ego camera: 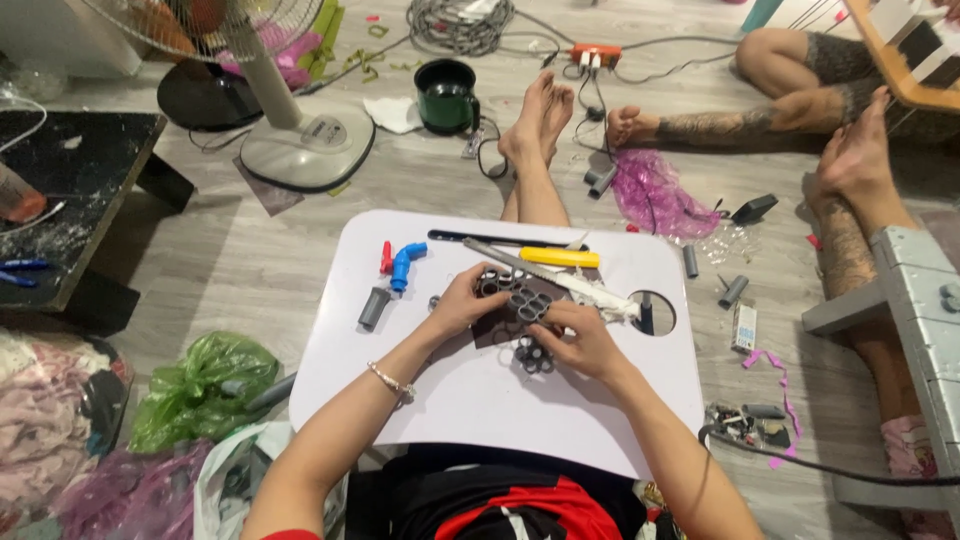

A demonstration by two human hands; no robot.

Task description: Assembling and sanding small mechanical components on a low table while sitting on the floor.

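Note:
My left hand (pixel 462 300) and my right hand (pixel 580 338) both grip a dark cluster of ring-shaped plastic pieces (pixel 515 297) over the middle of a white lap tray (pixel 480 395). A second ring cluster (pixel 533 356) lies just under my right hand. A long grey and white toy-gun-like piece (pixel 578 287) rests behind the hands, beside a yellow-handled knife (pixel 545 256). At the tray's left lie a blue elbow piece (pixel 405 265), a small red piece (pixel 386 257) and a grey cylinder (pixel 373 307).
A standing fan base (pixel 305 148) and green mug (pixel 446 96) sit on the floor beyond the tray. Another person's tattooed legs (pixel 845 225) lie at right, by a grey block model (pixel 925 320). A green bag (pixel 200 388), a pink bag (pixel 655 195) and scattered small parts surround the tray.

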